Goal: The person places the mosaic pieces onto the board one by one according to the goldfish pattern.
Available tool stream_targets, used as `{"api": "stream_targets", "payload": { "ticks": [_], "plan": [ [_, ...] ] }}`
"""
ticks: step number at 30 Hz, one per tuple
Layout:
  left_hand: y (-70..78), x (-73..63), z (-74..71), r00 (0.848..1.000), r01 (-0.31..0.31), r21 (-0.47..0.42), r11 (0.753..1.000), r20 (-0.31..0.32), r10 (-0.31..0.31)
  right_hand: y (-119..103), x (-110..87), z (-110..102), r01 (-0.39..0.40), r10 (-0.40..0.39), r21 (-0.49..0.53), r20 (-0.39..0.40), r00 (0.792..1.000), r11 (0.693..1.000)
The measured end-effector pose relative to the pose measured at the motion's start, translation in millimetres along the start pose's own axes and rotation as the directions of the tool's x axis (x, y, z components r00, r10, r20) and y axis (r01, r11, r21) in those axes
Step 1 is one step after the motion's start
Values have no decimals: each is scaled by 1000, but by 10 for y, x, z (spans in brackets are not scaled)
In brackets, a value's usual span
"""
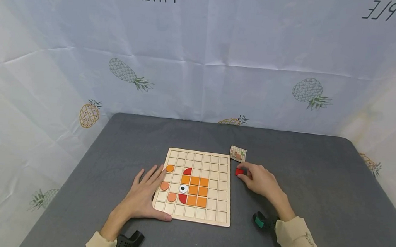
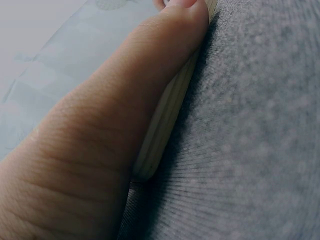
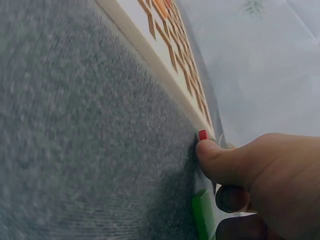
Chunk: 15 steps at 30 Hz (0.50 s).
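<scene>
A pale wooden grid board (image 1: 210,215) lies on the dark table. My left hand (image 1: 142,196) rests spread over its lower left corner, the thumb (image 2: 170,37) along the near edge. Just beyond the board's right edge, my right hand (image 1: 259,179) pinches a small red piece (image 1: 238,172) between thumb and fingers; only its red end (image 3: 202,135) shows in the right wrist view. A green block (image 3: 201,215) appears below the thumb in that view, beside the curled fingers. On the board are orange squares (image 1: 194,190), red quarter-rounds (image 1: 187,171), a round eye piece (image 1: 183,188) and orange discs (image 1: 172,197).
Next to the board's upper right corner lies a small printed card (image 1: 238,154) with a coloured grid pattern. Grey cloth (image 1: 306,167) covers the table. Behind it hangs a pale curtain (image 1: 200,89) with pineapple prints. A black strap device (image 1: 263,220) is at the right wrist.
</scene>
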<state>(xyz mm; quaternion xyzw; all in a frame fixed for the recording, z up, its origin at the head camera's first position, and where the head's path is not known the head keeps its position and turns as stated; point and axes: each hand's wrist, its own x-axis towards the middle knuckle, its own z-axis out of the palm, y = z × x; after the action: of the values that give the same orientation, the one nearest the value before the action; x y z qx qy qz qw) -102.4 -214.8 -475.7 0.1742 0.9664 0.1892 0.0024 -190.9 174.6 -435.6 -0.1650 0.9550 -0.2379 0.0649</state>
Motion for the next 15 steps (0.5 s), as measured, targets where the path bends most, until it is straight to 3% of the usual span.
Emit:
{"api": "stream_targets", "payload": {
  "ticks": [6,15],
  "plan": [
    [-9,-3,6,1000,-8,9,1000,-3,8,-115,-67,-34,32,-32,20,-11,999,999],
    [1,2,-4,1000,-5,11,1000,6,5,-311,-204,-84,151,-150,50,-14,989,987]
  ]
}}
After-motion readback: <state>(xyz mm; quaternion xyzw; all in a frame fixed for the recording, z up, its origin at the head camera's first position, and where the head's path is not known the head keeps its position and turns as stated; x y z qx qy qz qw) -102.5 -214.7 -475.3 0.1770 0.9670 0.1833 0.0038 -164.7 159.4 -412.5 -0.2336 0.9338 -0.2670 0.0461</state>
